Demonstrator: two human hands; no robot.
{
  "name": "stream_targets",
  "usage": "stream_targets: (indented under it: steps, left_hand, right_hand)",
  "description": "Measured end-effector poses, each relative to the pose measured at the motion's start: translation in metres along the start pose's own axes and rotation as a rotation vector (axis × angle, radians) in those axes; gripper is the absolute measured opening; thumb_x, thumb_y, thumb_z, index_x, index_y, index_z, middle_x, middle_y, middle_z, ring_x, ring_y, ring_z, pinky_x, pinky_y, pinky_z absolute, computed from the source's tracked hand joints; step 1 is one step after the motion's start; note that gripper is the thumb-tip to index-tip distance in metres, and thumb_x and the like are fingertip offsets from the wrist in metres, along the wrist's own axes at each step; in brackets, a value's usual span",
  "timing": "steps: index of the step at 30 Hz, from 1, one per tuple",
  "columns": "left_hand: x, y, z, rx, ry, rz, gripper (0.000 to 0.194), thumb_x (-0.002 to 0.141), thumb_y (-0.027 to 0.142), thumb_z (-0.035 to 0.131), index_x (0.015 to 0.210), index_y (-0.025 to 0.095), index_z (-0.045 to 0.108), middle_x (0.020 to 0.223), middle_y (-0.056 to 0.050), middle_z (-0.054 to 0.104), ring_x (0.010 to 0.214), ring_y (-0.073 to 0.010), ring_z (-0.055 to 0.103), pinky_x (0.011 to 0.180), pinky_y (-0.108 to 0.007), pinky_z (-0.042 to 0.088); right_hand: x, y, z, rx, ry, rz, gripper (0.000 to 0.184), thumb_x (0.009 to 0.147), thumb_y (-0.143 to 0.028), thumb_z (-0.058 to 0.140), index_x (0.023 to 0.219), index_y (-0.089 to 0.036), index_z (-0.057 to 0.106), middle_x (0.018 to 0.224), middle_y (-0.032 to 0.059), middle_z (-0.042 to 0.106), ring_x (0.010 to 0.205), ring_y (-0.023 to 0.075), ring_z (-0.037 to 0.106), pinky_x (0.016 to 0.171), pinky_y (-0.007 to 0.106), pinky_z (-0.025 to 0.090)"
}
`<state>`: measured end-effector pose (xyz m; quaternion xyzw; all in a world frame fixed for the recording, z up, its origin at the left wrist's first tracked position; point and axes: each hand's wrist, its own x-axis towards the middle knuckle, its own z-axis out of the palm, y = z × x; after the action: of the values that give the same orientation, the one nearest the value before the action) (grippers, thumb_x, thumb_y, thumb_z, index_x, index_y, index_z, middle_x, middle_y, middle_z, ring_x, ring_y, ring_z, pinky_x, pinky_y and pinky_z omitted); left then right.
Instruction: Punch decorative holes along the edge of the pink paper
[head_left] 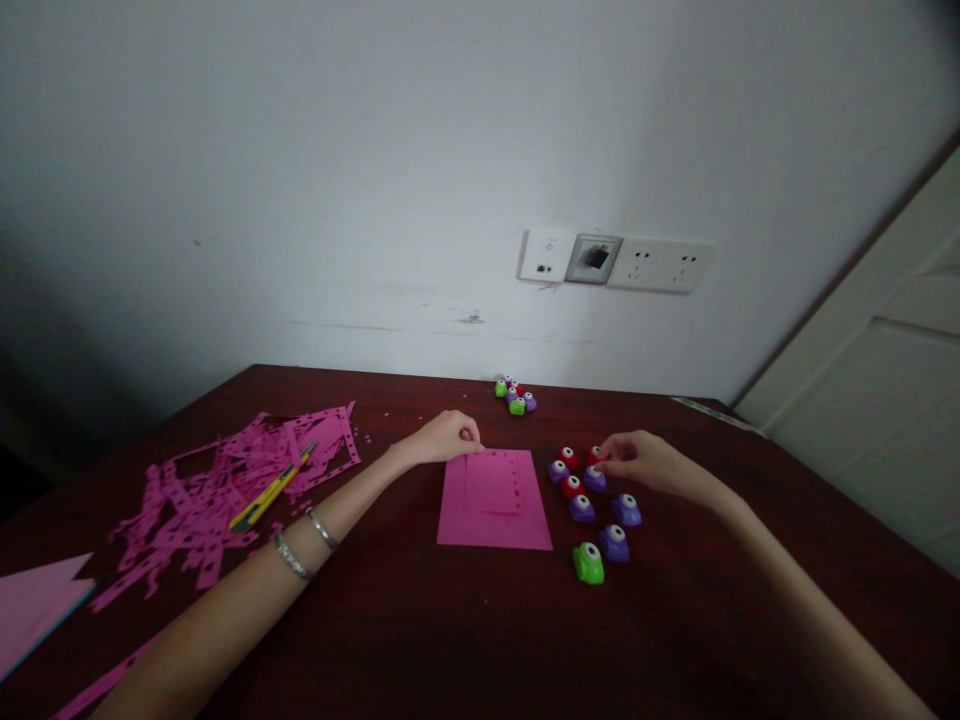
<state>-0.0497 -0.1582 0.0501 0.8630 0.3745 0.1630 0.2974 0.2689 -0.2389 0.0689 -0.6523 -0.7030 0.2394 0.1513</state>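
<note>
A pink paper sheet lies flat on the dark red table, with a row of small holes near its right edge. My left hand rests at the sheet's far left corner, fingers curled and pinching that corner. My right hand reaches into a cluster of small craft punches, fingers closed on a red punch. Around it sit more red punches, purple punches and a green punch.
A heap of cut pink paper scraps with a yellow utility knife on it lies at the left. More pink paper sits at the left edge. Another small group of punches stands by the wall. Wall sockets hang above.
</note>
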Motion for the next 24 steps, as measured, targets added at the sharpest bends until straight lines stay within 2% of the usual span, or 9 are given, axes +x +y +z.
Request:
stream_targets:
  steps: [8, 12, 15, 19, 22, 24]
  left_hand:
    - [0.009, -0.009, 0.012, 0.068, 0.059, 0.062, 0.018, 0.073, 0.024, 0.054, 0.078, 0.012, 0.066, 0.076, -0.006, 0.066, 0.066, -0.0115, 0.056, 0.060, -0.022, 0.039]
    - [0.018, -0.011, 0.010, 0.097, 0.119, 0.089, 0.019, 0.075, 0.024, 0.051, 0.077, 0.013, 0.066, 0.076, -0.006, 0.066, 0.068, -0.0120, 0.056, 0.063, -0.023, 0.040]
    - [0.023, -0.014, 0.006, 0.096, 0.155, 0.067, 0.019, 0.074, 0.020, 0.049, 0.076, 0.013, 0.067, 0.077, -0.006, 0.067, 0.069, -0.0125, 0.057, 0.066, -0.024, 0.040]
    - [0.023, -0.015, 0.006, 0.049, 0.078, 0.055, 0.019, 0.072, 0.020, 0.050, 0.077, 0.013, 0.067, 0.079, -0.005, 0.068, 0.071, -0.0124, 0.059, 0.066, -0.023, 0.041]
    - [0.020, -0.011, 0.008, 0.047, -0.008, 0.064, 0.019, 0.070, 0.019, 0.051, 0.077, 0.013, 0.067, 0.076, -0.005, 0.068, 0.067, -0.0112, 0.058, 0.063, -0.022, 0.041]
    - [0.018, -0.009, 0.008, 0.049, -0.017, 0.064, 0.018, 0.070, 0.018, 0.052, 0.077, 0.012, 0.068, 0.075, -0.005, 0.067, 0.065, -0.0106, 0.058, 0.061, -0.021, 0.040]
  right_hand:
    - [0.005, -0.007, 0.002, -0.007, 0.037, -0.063, 0.024, 0.073, -0.034, 0.054, 0.080, -0.014, 0.067, 0.072, 0.0046, 0.066, 0.066, 0.0167, 0.059, 0.058, 0.025, 0.041]
    - [0.028, -0.006, -0.001, -0.016, 0.076, -0.088, 0.020, 0.074, -0.029, 0.053, 0.080, -0.014, 0.067, 0.070, 0.0037, 0.065, 0.063, 0.0152, 0.059, 0.057, 0.024, 0.042]
    - [0.055, -0.009, 0.002, -0.078, 0.173, -0.096, 0.018, 0.072, -0.024, 0.055, 0.081, -0.013, 0.067, 0.072, 0.0049, 0.066, 0.064, 0.0152, 0.059, 0.057, 0.023, 0.042]
    - [0.089, -0.021, 0.017, -0.105, 0.197, -0.123, 0.018, 0.071, -0.019, 0.055, 0.084, -0.013, 0.068, 0.076, 0.0056, 0.066, 0.070, 0.0155, 0.059, 0.063, 0.022, 0.042]
    - [0.104, -0.031, 0.031, -0.102, 0.175, -0.144, 0.021, 0.071, -0.019, 0.056, 0.089, -0.016, 0.068, 0.078, 0.0039, 0.066, 0.071, 0.0148, 0.059, 0.064, 0.022, 0.041]
    - [0.112, -0.035, 0.037, -0.106, 0.182, -0.133, 0.021, 0.071, -0.019, 0.057, 0.089, -0.018, 0.067, 0.082, 0.0040, 0.067, 0.074, 0.0154, 0.059, 0.064, 0.022, 0.041]
